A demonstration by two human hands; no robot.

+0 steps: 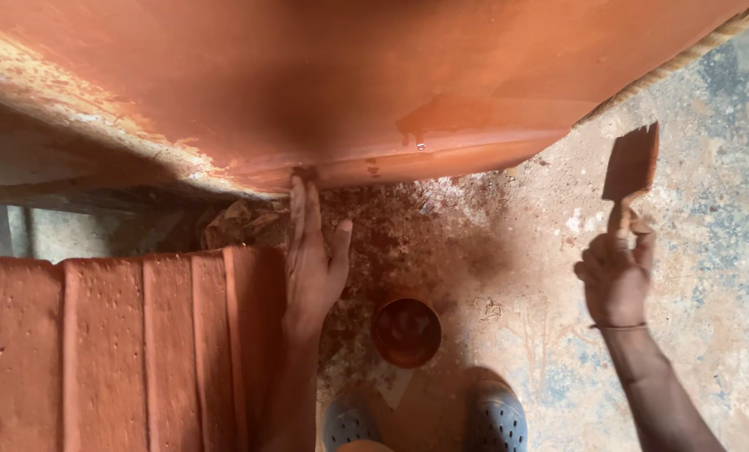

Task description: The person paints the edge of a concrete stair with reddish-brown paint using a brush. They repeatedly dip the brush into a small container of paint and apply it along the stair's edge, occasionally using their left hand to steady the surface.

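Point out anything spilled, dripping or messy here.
A wet run streaks the big red-brown surface and ends in a drop at its lower edge. Below, the floor is spattered red-brown around the small pot. The left hand touches that edge; the right hand holds a brush clear.

Open floor [709,251] lies to the right, around the raised brush [631,163] — a hand passes freely there. Leftward, the big orange vessel [349,75] overhangs above, ridged red tiles [123,351] fill the lower left, and a small pot [405,331] sits between the hands — tight room.
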